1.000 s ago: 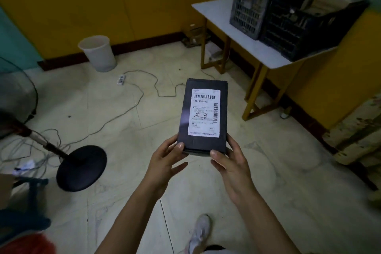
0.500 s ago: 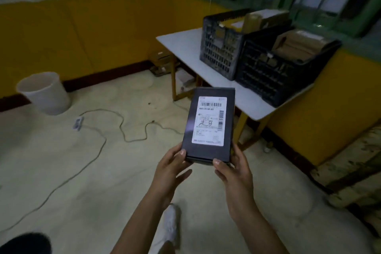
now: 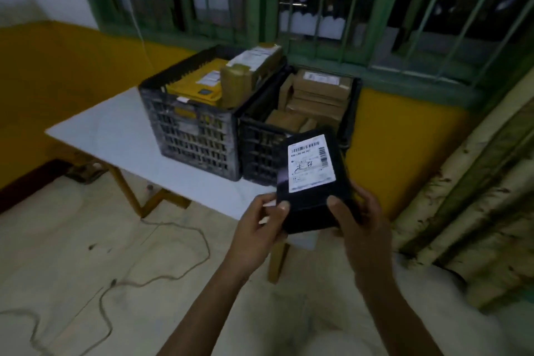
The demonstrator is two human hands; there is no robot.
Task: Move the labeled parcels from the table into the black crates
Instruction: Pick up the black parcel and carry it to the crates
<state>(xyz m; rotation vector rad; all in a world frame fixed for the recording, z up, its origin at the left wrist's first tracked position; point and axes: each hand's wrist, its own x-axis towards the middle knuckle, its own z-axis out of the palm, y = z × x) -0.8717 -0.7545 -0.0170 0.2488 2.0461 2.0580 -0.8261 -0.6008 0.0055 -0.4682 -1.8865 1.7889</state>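
A black box parcel (image 3: 313,202) with a white barcode label on top is gripped at its near end by my left hand (image 3: 257,228) and my right hand (image 3: 358,225). It hangs in the air just in front of the right black crate (image 3: 260,150), which holds several brown cardboard parcels (image 3: 315,95). The left black crate (image 3: 190,136) stands beside it, touching, filled with yellow mailers (image 3: 199,87) and a brown wrapped parcel (image 3: 251,72). Both crates sit on a white table (image 3: 115,130).
The table has yellow wooden legs (image 3: 127,193) and stands against a yellow wall under a green barred window (image 3: 318,9). A cable (image 3: 161,266) winds across the pale floor. Rolled, stained pale material (image 3: 474,199) leans at the right.
The view has swung up and towards the table; the crates are now much closer. The parcel stays in both hands and now tilts slightly, its far end near the right crate.
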